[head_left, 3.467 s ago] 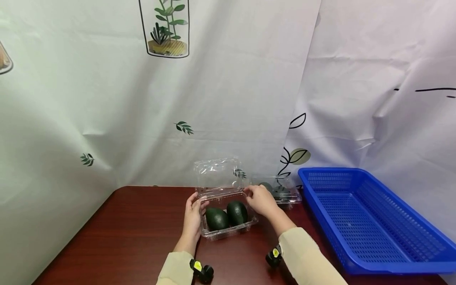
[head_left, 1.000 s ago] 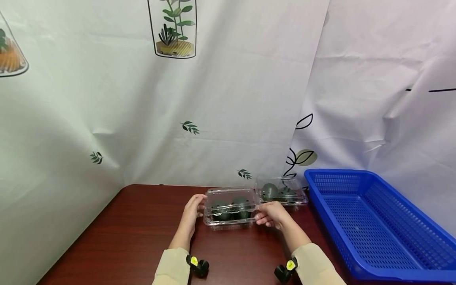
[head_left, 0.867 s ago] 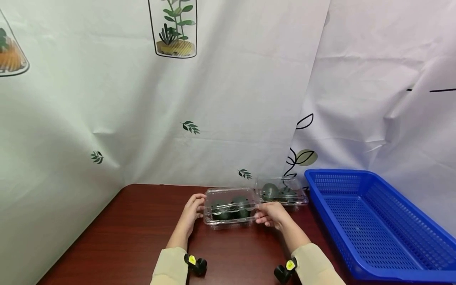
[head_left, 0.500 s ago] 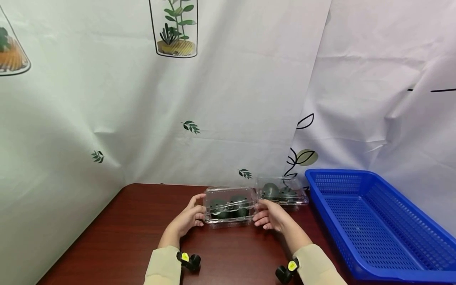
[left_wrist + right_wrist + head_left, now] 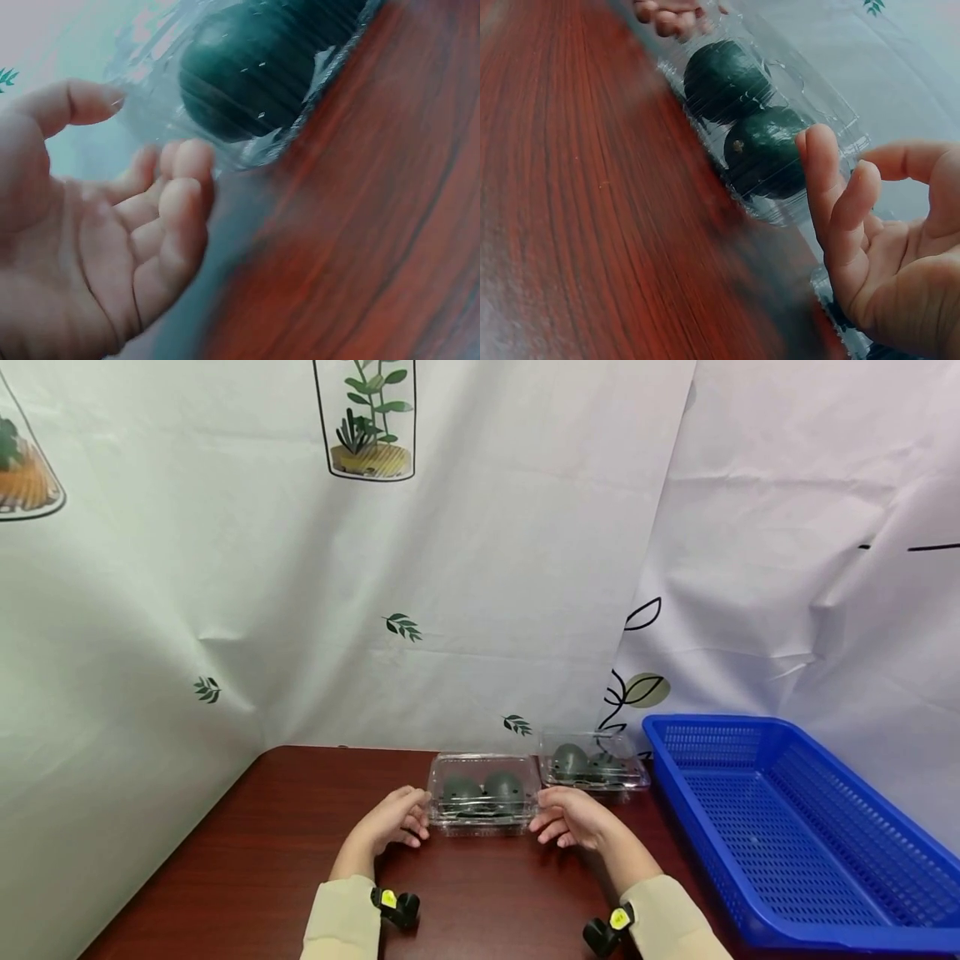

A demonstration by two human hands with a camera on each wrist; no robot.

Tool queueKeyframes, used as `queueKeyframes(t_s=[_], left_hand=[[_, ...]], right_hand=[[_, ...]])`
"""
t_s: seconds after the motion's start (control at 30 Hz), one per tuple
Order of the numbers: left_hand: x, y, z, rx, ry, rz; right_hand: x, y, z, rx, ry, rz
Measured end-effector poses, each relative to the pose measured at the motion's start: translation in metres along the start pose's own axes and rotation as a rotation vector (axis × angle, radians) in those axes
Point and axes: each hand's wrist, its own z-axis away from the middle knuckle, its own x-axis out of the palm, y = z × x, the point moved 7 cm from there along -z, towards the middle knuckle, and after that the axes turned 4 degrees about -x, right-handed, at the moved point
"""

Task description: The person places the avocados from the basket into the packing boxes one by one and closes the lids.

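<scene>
A clear plastic clamshell box [image 5: 483, 816] sits on the table with its lid down. Through the plastic show two dark green avocados, a left one [image 5: 461, 791] and a right one [image 5: 503, 787]. My left hand [image 5: 392, 820] is at the box's left end, its fingers loosely bent. In the left wrist view, that hand's thumb and fingertips stand apart beside the box's corner, with nothing between them. At the right end is my right hand [image 5: 576, 818], fingertips close by the box wall. The right wrist view shows its fingers [image 5: 823, 161] relaxed and holding nothing.
A second clear box [image 5: 637, 777] with dark green avocados inside stands behind my right hand. Further right is a large blue plastic basket [image 5: 735, 810]. A white printed cloth [image 5: 465, 568] hangs behind the brown table [image 5: 285, 835].
The lid, upright 3.5 seconds ago, has come down over the avocados. Since half a second ago both hands have eased off the box ends, and the left has drawn slightly nearer.
</scene>
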Motion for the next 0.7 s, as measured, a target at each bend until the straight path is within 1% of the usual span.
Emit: queueKeyframes(t_s=[0.07, 0.17, 0.27, 0.37, 0.53, 0.7], left_hand=[[0.002, -0.002, 0.002, -0.031, -0.069, -0.043], [0.005, -0.004, 0.004, -0.051, -0.163, -0.062], [0.009, -0.004, 0.004, -0.043, -0.201, -0.057], [0.011, -0.004, 0.002, -0.032, -0.207, -0.052], [0.012, -0.002, 0.002, -0.026, -0.181, -0.045], [0.012, -0.002, 0.002, -0.021, -0.172, -0.035]], right_hand=[[0.0, 0.0, 0.0, -0.011, 0.001, -0.006], [0.0, 0.0, -0.001, -0.017, 0.012, -0.01], [0.001, 0.001, -0.001, -0.014, 0.042, -0.008], [0.001, 0.001, -0.002, -0.013, 0.076, -0.008], [0.002, 0.0, -0.003, -0.02, 0.127, -0.021], [0.004, 0.0, -0.004, -0.02, 0.171, -0.032]])
